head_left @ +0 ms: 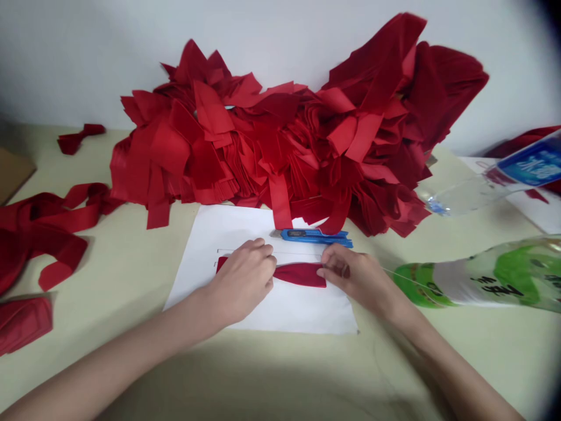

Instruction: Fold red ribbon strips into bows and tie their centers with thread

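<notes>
Hands [241, 279] [350, 273] at both ends of red fabric strip [300, 275]

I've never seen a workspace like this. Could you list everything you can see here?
table: 1, pale cream-green, under everything
wall: 1, white, behind the table
heap of fabric strips: 1, red, against the wall
loose fabric strips: several, red, left side of the table
cardboard piece: 1, brown, far left edge
paper sheet: 1, white with thin drawn lines, front centre
folded fabric strip: 1, red, on the paper sheet
thread snips: 1, blue, at the paper sheet's far edge
plastic bottle: 1, clear with green label, right
plastic bottle: 1, clear with blue label, far right
left hand: 1, on the strip's left part
right hand: 1, holding the strip's right end
</notes>
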